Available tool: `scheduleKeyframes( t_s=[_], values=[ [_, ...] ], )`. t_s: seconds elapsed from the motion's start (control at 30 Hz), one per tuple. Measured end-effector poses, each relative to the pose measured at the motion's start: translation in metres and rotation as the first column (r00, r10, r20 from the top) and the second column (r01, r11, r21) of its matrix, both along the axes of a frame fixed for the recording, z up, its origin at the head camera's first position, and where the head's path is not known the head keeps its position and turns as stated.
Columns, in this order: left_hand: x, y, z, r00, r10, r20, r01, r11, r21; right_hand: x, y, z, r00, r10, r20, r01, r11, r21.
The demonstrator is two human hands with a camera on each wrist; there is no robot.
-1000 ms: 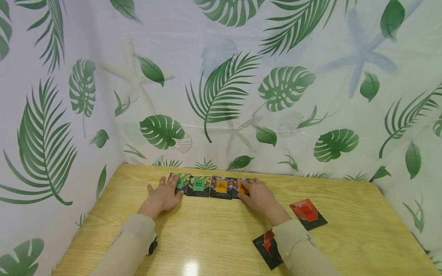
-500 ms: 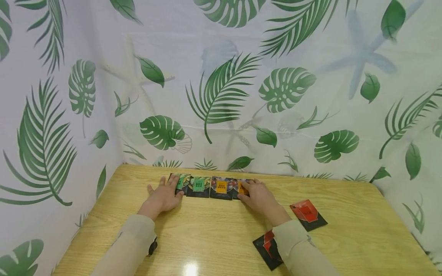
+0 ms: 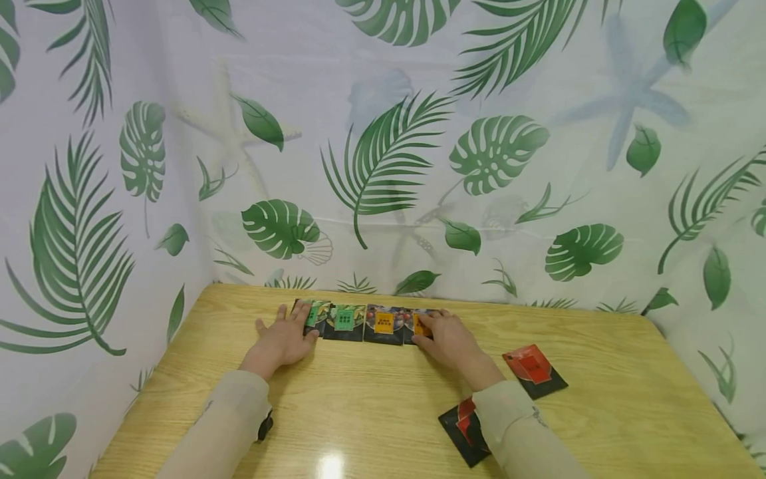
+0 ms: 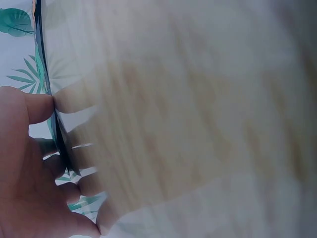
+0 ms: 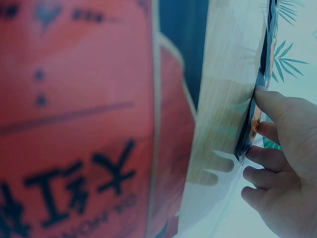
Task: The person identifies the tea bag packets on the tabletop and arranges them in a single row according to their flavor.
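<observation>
Four-cornered sachets lie in a row near the table's back edge. My left hand rests with spread fingers on the leftmost green-labelled sachet, thumb at its lower edge. Beside it lies another green-labelled sachet, then an orange-labelled sachet. At the right end, my right hand touches a second orange-labelled sachet, partly hidden under the fingers. In the right wrist view, the thumb and fingertips of my right hand lie along that sachet, close to flat on the table.
Two black sachets with red labels lie to the right: one red sachet tilted, another red sachet partly beneath the right sleeve. Behind the wooden table hangs a white leaf-patterned cloth, also along the left side.
</observation>
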State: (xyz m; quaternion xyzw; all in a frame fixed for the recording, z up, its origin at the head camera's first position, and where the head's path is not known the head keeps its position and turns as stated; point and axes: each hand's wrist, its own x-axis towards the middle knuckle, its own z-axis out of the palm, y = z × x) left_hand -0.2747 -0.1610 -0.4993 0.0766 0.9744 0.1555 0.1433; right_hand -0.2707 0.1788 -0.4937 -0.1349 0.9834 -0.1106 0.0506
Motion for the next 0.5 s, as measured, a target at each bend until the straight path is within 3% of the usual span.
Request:
scheduleKeyframes(
  t_s=[0.5],
  values=[
    [0.0001, -0.0003, 0.0002, 1.0, -0.001, -0.005, 0.001, 1.0, -0.001, -0.0014, 0.0019, 0.0009, 1.0, 0.004, -0.013, -0.004, 1.0, -0.001]
  ],
)
